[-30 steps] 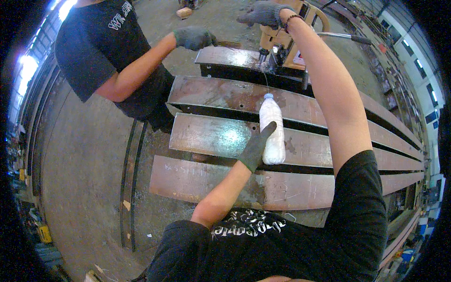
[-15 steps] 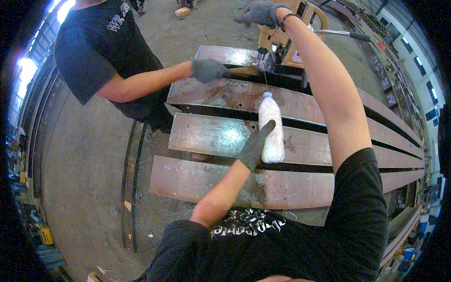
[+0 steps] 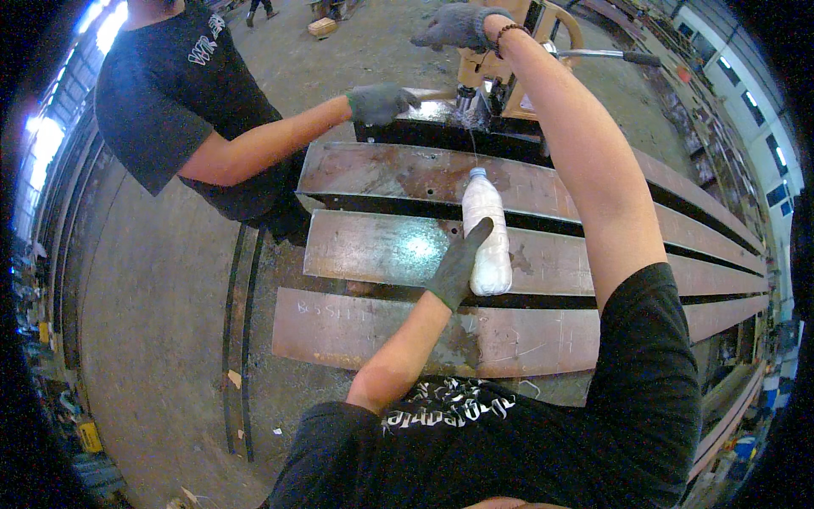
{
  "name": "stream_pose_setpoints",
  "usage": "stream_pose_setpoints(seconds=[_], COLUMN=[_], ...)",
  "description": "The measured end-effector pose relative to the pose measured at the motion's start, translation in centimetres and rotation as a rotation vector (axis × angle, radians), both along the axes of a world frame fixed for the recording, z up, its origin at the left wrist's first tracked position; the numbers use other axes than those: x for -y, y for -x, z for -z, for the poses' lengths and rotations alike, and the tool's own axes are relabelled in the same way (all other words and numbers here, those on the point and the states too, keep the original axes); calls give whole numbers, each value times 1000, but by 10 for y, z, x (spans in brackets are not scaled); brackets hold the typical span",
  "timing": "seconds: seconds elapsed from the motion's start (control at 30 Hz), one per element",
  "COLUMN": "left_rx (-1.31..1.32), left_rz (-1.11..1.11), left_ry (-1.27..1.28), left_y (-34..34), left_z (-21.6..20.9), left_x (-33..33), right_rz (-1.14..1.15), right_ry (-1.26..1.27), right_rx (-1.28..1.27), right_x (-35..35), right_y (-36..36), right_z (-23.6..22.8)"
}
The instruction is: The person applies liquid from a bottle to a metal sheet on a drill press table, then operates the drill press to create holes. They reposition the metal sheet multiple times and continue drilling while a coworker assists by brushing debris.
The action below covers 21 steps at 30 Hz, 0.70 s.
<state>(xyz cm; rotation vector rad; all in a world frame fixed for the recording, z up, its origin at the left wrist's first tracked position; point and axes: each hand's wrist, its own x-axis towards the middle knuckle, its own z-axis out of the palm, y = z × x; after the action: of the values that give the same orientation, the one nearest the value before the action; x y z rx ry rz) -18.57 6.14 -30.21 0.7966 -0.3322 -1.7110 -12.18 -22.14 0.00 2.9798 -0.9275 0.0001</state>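
My left hand point(image 3: 458, 270), in a dark grey glove, grips a white plastic bottle point(image 3: 487, 231) upright over rusty steel beams point(image 3: 390, 246). A thin thread of liquid runs from near the bottle's top up toward a drill bit. My right hand point(image 3: 454, 25), also gloved, rests on top of a tan drilling machine point(image 3: 509, 59) standing on the farthest beam. A metal lever handle point(image 3: 598, 55) sticks out to the right of that machine. A co-worker's gloved hand point(image 3: 377, 102) reaches in from the left to the far beam beside the drill.
The co-worker in a dark T-shirt point(image 3: 182, 102) stands at the left of the beams. Several long rusty beams lie side by side and run off to the right. Bare concrete floor point(image 3: 144, 322) lies to the left, with thin steel strips point(image 3: 242, 339) on it.
The co-worker's gloved hand has moved right along the far beam, closer to the drill. My hands and the bottle have stayed put.
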Motion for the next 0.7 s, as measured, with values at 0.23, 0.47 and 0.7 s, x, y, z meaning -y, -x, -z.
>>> stream_pose_setpoints(seconds=[0.23, 0.47, 0.7], left_rx=[-11, -28, -118], left_rz=[-8, 5, -8], left_ry=[-20, -34, -40], left_y=[-5, -6, -6], left_z=[-5, -11, -2], left_x=[-2, -3, -1], right_rz=[38, 46, 79], right_ry=[57, 12, 43], right_rx=[-57, -67, -58], right_x=[-6, -3, -10], right_y=[-5, -7, -5], right_z=[-1, 0, 0])
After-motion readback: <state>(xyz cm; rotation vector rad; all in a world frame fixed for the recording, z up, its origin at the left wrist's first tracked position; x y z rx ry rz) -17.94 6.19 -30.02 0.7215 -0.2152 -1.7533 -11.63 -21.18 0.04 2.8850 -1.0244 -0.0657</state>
